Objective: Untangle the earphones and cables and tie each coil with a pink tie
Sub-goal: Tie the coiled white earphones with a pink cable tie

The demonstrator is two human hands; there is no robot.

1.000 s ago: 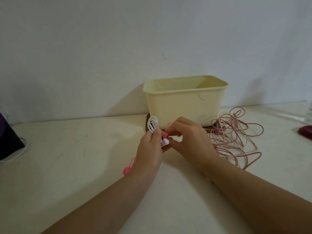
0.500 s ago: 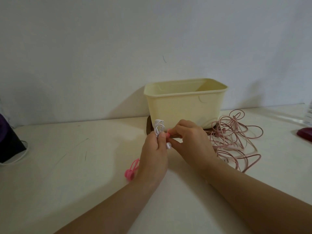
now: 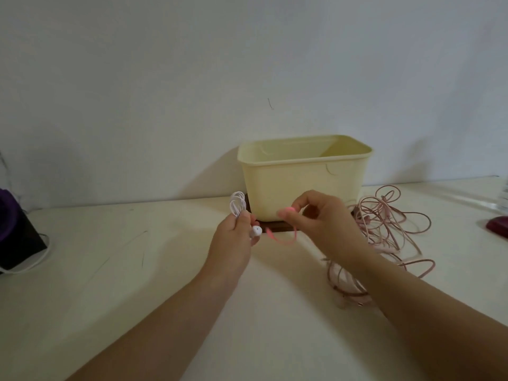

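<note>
My left hand [image 3: 235, 237] grips a coil of white earphones [image 3: 237, 203]; its loops stick up above my fingers and a white earbud [image 3: 256, 231] hangs out at the right. My right hand [image 3: 321, 218] pinches the knob end of a pink tie [image 3: 286, 237], whose strap droops in a loop between the two hands, above the table. A tangle of pink cable [image 3: 384, 224] lies on the table to the right, partly hidden by my right forearm.
A cream plastic tub [image 3: 302, 182] stands on a dark base against the wall, just behind my hands. A dark purple object [image 3: 16, 232] with a white cord sits at the far left. A maroon item [image 3: 497, 226] lies at the right edge.
My hands have drawn apart: the right hand pulled the pink tie away to the right, the left kept the white coil. The pink tie that lay on the table by my left wrist is out of sight.
</note>
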